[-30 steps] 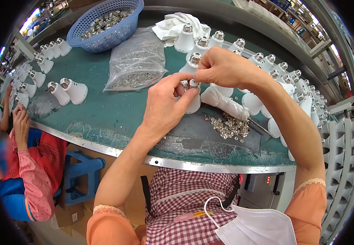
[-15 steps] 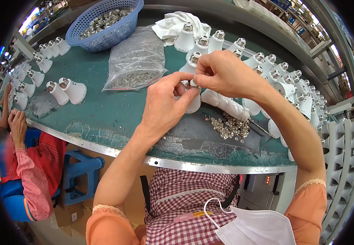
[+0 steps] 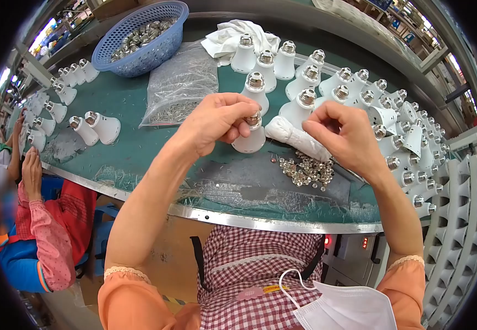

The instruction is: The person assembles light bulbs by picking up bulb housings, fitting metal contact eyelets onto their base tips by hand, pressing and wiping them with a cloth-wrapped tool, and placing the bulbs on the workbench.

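My left hand [image 3: 216,122] has its thumb and fingers at the metal cap of a white bulb housing [image 3: 249,141] that stands upright on the green table. Its fingers are bent around the cap's left side. To the right, my right hand [image 3: 342,132] hovers beside a white-wrapped handle [image 3: 296,137], with thumb and fingertips curled toward each other; anything between them is too small to make out. Below the handle lies a pile of small shiny metal pieces [image 3: 309,171].
A blue basket [image 3: 167,48] of metal caps stands at the back left, near a clear bag [image 3: 180,88] of pins and a white cloth [image 3: 233,36]. Many white bulb housings [image 3: 334,82] crowd the right. A co-worker's hand [image 3: 31,170] is at the left edge.
My right hand has left the bulb housing's cap and moved right and down to the wrapped handle. My left hand has shifted slightly, its grip loosened. The view has shifted a little.
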The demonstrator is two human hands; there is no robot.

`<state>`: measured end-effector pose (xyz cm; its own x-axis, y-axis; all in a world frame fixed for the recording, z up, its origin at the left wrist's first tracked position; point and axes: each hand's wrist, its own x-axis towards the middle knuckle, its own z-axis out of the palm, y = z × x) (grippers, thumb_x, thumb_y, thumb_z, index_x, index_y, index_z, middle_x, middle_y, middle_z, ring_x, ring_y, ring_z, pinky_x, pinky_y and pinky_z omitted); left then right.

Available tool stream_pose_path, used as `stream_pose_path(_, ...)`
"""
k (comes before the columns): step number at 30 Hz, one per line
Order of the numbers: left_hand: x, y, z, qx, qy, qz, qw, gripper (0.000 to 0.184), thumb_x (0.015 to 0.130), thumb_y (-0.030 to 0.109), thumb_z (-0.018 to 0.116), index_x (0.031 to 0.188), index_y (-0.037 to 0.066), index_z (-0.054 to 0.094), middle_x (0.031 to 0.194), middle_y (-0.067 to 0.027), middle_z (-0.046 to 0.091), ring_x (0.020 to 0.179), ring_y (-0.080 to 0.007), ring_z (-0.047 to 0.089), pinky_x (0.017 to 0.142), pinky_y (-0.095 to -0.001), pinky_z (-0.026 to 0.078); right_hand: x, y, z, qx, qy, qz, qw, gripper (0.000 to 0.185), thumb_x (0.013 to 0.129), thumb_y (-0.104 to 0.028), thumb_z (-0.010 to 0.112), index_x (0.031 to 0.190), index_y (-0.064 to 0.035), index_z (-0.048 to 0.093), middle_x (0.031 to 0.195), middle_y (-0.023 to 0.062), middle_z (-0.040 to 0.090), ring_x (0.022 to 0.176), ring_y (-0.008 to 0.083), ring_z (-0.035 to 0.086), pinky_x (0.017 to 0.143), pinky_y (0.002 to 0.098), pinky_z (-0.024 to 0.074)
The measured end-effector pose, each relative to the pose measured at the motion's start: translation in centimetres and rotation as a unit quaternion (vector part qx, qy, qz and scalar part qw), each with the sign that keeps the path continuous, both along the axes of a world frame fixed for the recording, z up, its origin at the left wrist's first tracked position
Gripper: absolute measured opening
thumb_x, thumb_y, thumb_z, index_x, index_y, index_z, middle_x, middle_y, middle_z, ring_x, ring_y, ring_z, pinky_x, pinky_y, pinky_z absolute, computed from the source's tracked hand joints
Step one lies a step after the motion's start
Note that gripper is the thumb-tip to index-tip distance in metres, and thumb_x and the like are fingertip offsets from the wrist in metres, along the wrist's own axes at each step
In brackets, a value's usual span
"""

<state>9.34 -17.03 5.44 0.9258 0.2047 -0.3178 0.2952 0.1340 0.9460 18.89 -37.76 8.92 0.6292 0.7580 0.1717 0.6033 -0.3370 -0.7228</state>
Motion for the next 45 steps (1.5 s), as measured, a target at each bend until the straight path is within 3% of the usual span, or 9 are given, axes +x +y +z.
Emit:
stream_pose_path(7, -0.6, -0.3, 0.7, 0.02, -0.013, 0.025, 0.999, 0.024, 0.086, 0.017, 0.056, 0.103, 0.0, 0.059, 0.059, 0.0003, 0.055, 0.046, -0.0029, 0.044, 0.043, -0.017, 0.034, 0.7, -3.7, -2.4, -0.021, 0.023, -0.04, 0.999, 0.016, 0.076, -0.013, 0.065, 0.079, 0.0018, 0.06, 0.064, 0.007, 0.059, 0.056, 0.0119, 0.053, 0.051, 0.0263, 0.0429)
stream_pose_path(8, -1.2, -0.9, 1.1, 0.023, -0.012, 0.027, 0.999, 0.024, 0.086, 0.017, 0.056, 0.103, 0.0, 0.059, 0.059, 0.0003, 0.055, 0.046, -0.0029, 0.044, 0.043, -0.017, 0.034, 0.8, -4.3, -3.3, -0.009, -0.073, -0.037, 0.997, 0.017, 0.076, -0.013, 0.065, 0.084, 0.0005, 0.06, 0.07, 0.0092, 0.06, 0.061, 0.0161, 0.056, 0.055, 0.0288, 0.045)
stream_pose_path(12, -4.0, -4.9, 0.4, 0.294, -0.183, 0.064, 0.936, 0.015, 0.083, 0.01, 0.06, 0.096, 0.003, 0.061, 0.063, 0.0008, 0.055, 0.055, -0.0027, 0.049, 0.048, -0.0186, 0.037, 0.0, -5.1, -4.5, -0.047, -0.26, -0.039, 0.964, 0.027, 0.074, -0.018, 0.068, 0.093, -0.0031, 0.057, 0.08, 0.0137, 0.059, 0.075, 0.029, 0.058, 0.067, 0.0369, 0.0481)
stream_pose_path(14, -3.4, -7.2, -2.7, 0.422, -0.319, -0.022, 0.848, 0.019, 0.077, 0.009, 0.065, 0.094, 0.002, 0.061, 0.067, -0.0088, 0.059, 0.056, -0.0206, 0.058, 0.054, -0.032, 0.046, -0.2, -5.0, -5.2, -0.054, -0.335, -0.032, 0.94, 0.028, 0.073, -0.019, 0.069, 0.092, -0.0032, 0.057, 0.079, 0.0132, 0.059, 0.075, 0.0292, 0.058, 0.068, 0.0377, 0.0476)
stream_pose_path(16, -2.1, -9.2, -4.2, 0.528, -0.261, -0.094, 0.802, 0.023, 0.073, 0.013, 0.067, 0.093, 0.003, 0.06, 0.083, -0.0125, 0.056, 0.081, -0.03, 0.056, 0.072, -0.038, 0.046, -0.1, -5.1, -6.0, -0.161, -0.248, -0.055, 0.954, 0.031, 0.073, -0.022, 0.069, 0.094, -0.0035, 0.057, 0.079, 0.0124, 0.06, 0.076, 0.0303, 0.058, 0.067, 0.0395, 0.0469)
stream_pose_path(25, -0.5, -9.0, -5.6, 0.502, -0.23, -0.138, 0.822, 0.014, 0.075, 0.011, 0.064, 0.083, 0.001, 0.059, 0.076, -0.0129, 0.058, 0.075, -0.031, 0.058, 0.068, -0.0394, 0.047, 0.3, -5.7, -7.4, -0.036, -0.079, -0.075, 0.993, 0.025, 0.08, -0.02, 0.064, 0.097, -0.0039, 0.055, 0.074, 0.0153, 0.062, 0.067, 0.0296, 0.062, 0.059, 0.0373, 0.0478)
stream_pose_path(36, -3.2, -8.0, -2.8, 0.413, -0.206, -0.061, 0.885, 0.011, 0.074, 0.004, 0.066, 0.085, 0.002, 0.064, 0.077, -0.0113, 0.063, 0.065, -0.0239, 0.062, 0.059, -0.0301, 0.049, 0.7, -6.2, -8.2, 0.048, -0.07, -0.098, 0.992, 0.015, 0.084, -0.016, 0.058, 0.09, -0.0027, 0.058, 0.06, 0.0133, 0.059, 0.052, 0.0252, 0.059, 0.05, 0.0327, 0.0446)
stream_pose_path(43, -4.8, -5.7, -1.2, 0.544, -0.271, 0.055, 0.792, 0.017, 0.077, -0.001, 0.063, 0.095, 0.0, 0.064, 0.085, -0.0123, 0.066, 0.075, -0.017, 0.066, 0.066, -0.0261, 0.051, 0.9, -6.3, -8.4, 0.061, -0.057, -0.102, 0.991, 0.015, 0.084, -0.016, 0.059, 0.089, -0.0017, 0.058, 0.06, 0.0121, 0.059, 0.051, 0.0227, 0.059, 0.049, 0.0308, 0.0445)
stream_pose_path(45, -5.1, -5.2, -0.8, 0.363, -0.181, 0.094, 0.909, 0.016, 0.08, 0.0, 0.061, 0.096, -0.002, 0.063, 0.084, -0.0107, 0.067, 0.074, -0.0144, 0.065, 0.067, -0.0253, 0.052, 0.8, -6.2, -8.3, 0.061, -0.059, -0.098, 0.992, 0.015, 0.083, -0.016, 0.059, 0.089, -0.0015, 0.058, 0.061, 0.0122, 0.06, 0.052, 0.0226, 0.06, 0.05, 0.0306, 0.0452)
